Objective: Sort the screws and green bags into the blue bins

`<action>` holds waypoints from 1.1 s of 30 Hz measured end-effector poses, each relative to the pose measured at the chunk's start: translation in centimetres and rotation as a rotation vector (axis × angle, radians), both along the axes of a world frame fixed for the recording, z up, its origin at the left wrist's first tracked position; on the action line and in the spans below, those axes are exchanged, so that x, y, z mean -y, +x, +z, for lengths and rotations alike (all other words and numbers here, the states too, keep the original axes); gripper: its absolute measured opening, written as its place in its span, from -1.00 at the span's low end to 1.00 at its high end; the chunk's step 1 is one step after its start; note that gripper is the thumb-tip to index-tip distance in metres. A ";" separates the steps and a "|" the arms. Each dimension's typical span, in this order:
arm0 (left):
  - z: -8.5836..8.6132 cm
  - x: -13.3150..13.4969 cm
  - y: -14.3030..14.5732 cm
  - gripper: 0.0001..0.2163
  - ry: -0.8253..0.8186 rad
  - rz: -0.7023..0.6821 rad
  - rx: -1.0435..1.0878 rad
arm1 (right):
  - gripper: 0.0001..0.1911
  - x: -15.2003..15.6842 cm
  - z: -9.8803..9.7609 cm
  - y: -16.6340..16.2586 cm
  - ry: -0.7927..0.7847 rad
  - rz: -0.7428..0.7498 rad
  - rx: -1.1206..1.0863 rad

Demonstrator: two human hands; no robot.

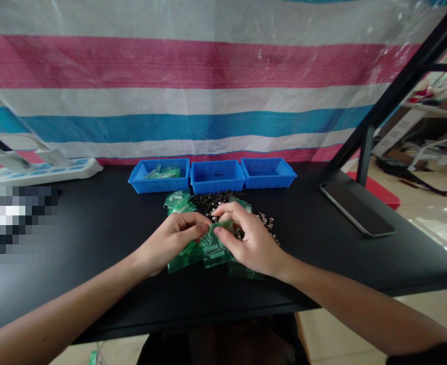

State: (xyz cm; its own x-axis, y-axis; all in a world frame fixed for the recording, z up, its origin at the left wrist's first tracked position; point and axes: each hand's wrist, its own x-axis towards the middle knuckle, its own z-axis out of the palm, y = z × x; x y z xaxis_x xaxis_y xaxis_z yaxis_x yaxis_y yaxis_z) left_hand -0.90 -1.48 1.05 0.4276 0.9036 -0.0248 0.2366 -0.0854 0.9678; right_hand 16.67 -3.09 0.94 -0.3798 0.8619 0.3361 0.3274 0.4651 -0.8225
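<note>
My left hand (172,241) and my right hand (248,238) meet over the middle of a black table (94,228). Both pinch the top of one small green plastic bag (213,243), fingers closed on it. More green bags (177,201) lie under and behind my hands. A heap of small dark screws (215,198) sits just beyond them, with a few silvery ones (267,221) to the right. Three blue bins stand in a row at the back: the left bin (158,176) holds green bags, the middle bin (217,176) and right bin (268,173) look nearly bare.
A phone (356,209) lies face up at the table's right. A white power strip (36,170) rests at the back left. A striped tarp (193,81) hangs behind the table. A black shelf post (366,152) rises at the right.
</note>
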 end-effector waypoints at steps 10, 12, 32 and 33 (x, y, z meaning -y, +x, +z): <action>-0.3 0.1 0.3 -0.84 -0.252 0.052 0.290 | -0.91 0.0 0.2 0.1 0.085 0.071 0.156; -0.5 0.1 0.4 -0.86 -0.227 0.060 0.262 | -0.92 0.0 0.1 0.1 0.109 0.061 0.202; -0.7 0.5 1.0 -0.86 -0.032 0.135 0.168 | -0.96 0.3 -0.7 -0.4 0.320 -0.033 0.473; -0.7 0.6 1.0 -0.86 -0.032 0.136 0.179 | -0.96 0.3 -0.7 -0.4 0.324 -0.037 0.470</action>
